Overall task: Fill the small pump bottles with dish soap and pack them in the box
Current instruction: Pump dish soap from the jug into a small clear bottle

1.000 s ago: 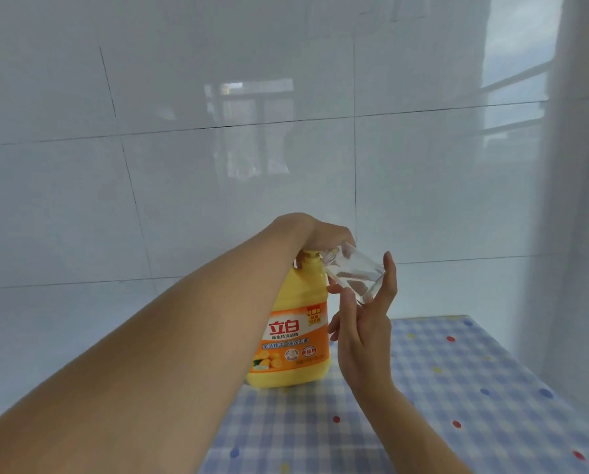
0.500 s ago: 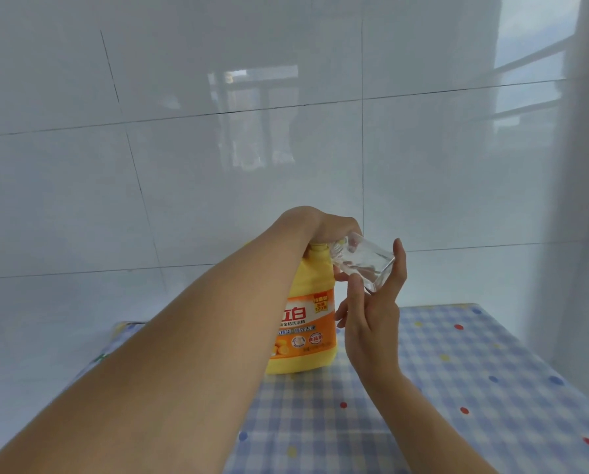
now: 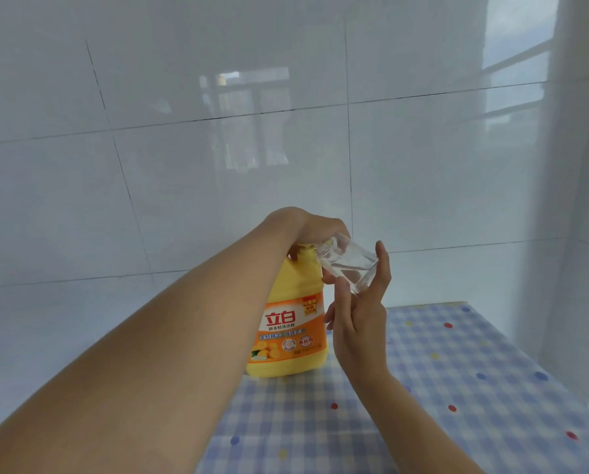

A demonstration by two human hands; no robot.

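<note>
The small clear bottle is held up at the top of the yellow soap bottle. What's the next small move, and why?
Probably press down with the left hand. It covers the top of the yellow dish soap bottle, thumb at the neck, while the right hand holds the small clear bottle tilted, mouth against that top. The small bottle looks empty, so dispensing seems due.
</note>
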